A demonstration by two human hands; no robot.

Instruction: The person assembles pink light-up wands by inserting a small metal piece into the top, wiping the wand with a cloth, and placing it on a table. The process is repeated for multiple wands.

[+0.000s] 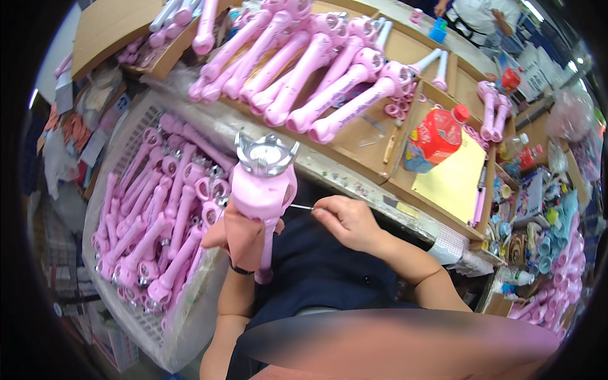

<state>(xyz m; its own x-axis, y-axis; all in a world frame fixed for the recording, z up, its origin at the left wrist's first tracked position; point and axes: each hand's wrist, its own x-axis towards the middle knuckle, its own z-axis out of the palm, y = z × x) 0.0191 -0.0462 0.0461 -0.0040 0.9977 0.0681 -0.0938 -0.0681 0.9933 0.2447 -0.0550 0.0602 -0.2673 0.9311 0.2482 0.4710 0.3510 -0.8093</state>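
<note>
My left hand [217, 234] is closed around a pink toy wand [256, 191] with a silver, crown-like top, held upright in front of my body. What looks like a salmon-coloured cloth [246, 239] covers much of that hand. To its right, my right hand [351, 221] pinches a thin metal rod [301, 206]. The rod points left and reaches the side of the wand's round head; whether its tip goes inside is hidden. Below the head, the wand's handle [266, 250] hangs down past my left hand.
A white plastic basket [177, 345] full of similar pink wands stands at left. More wands [354, 104] lie across cardboard trays on the bench ahead. A red-labelled bottle [437, 136] lies over a yellow sheet [453, 183]. Pink and blue parts [557, 253] are piled at right.
</note>
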